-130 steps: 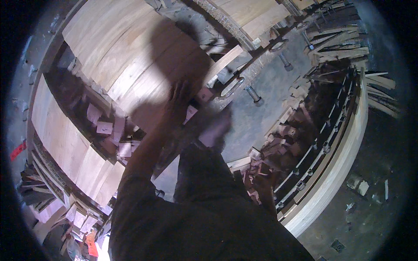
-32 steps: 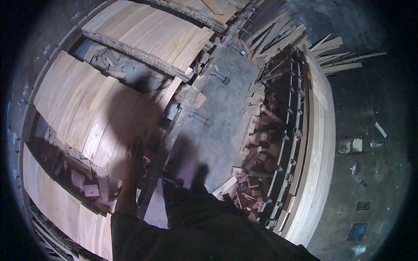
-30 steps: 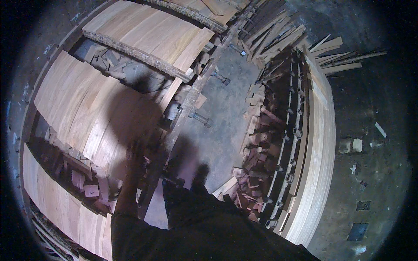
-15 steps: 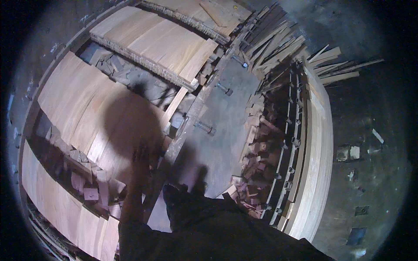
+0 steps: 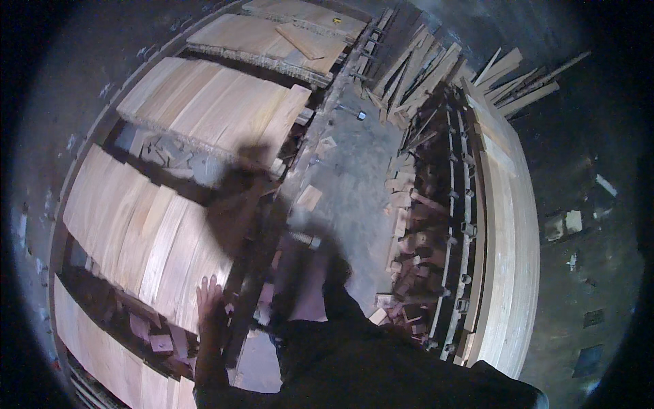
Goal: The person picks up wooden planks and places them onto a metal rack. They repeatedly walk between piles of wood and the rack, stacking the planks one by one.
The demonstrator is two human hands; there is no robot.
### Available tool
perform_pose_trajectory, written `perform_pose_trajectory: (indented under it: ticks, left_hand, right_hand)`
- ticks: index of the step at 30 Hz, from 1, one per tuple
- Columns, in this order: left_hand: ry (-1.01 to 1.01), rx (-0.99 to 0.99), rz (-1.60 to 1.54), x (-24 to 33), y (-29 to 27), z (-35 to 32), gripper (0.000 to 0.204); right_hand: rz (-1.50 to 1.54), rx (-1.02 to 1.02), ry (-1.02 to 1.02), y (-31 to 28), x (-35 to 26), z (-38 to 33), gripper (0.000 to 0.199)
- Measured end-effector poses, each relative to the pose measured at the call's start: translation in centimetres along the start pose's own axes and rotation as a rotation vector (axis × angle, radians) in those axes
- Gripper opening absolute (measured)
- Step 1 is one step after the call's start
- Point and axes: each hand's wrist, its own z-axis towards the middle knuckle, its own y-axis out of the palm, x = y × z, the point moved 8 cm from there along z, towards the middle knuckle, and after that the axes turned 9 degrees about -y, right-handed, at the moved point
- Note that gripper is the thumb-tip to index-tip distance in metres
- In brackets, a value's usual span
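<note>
My left hand [image 5: 210, 303] rests at the near right end of a glued-up wooden panel [image 5: 129, 218], fingers stretched out and touching the boards. Nothing shows in its grip. The panel is made of several pale planks side by side, with uneven ends. A dark shadow covers its right end and the metal rail beside it. My right hand is not in view; only dark clothing fills the lower edge. Beyond lies another planked panel [image 5: 211, 102], and a nearer one [image 5: 102, 341] lies at the lower left.
Clamp screws [image 5: 305, 238] stick out over the grey floor strip [image 5: 354, 177], where a wood offcut [image 5: 310, 198] lies. Scrap blocks [image 5: 412, 252] heap beside metal clamp bars [image 5: 449, 225]. Long pale boards [image 5: 511, 259] stand at the right. Loose sticks [image 5: 426, 75] pile up at the far end.
The view has shifted, and the panels sit lower in it. My left hand has drawn back toward me to the panel's near right end. Small offcuts now show on the floor strip.
</note>
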Motion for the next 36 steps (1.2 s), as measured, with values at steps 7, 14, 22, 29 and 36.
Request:
perform_pose_trajectory:
  ticks: [7, 14, 22, 29, 36]
  left_hand:
    - [-0.464, -0.025, -0.367, -4.9, 3.1, 5.2, 0.039]
    - [-0.781, 0.379, -0.938, 6.0, -2.7, 19.2, 0.051]
    - [-0.682, 0.232, -1.351, 7.3, 2.8, 35.1, 0.045]
    - [-0.575, 0.296, -1.523, 3.2, 14.2, 43.4, 0.047]
    - [-0.940, 0.618, -2.741, 1.1, 21.4, 43.8, 0.068]
  right_hand:
    - [-0.151, 0.102, -0.188, -6.3, 10.4, 6.6, 0.033]
    - [0.154, 0.148, -0.376, -12.5, 29.9, 12.6, 0.038]
    - [-0.128, 0.214, -0.562, -25.0, 29.3, 25.7, 0.036]
    - [-0.272, 0.204, -0.539, -36.8, 23.1, 30.3, 0.017]
    - [-0.007, -0.003, -0.166, -48.7, 26.2, 37.8, 0.020]
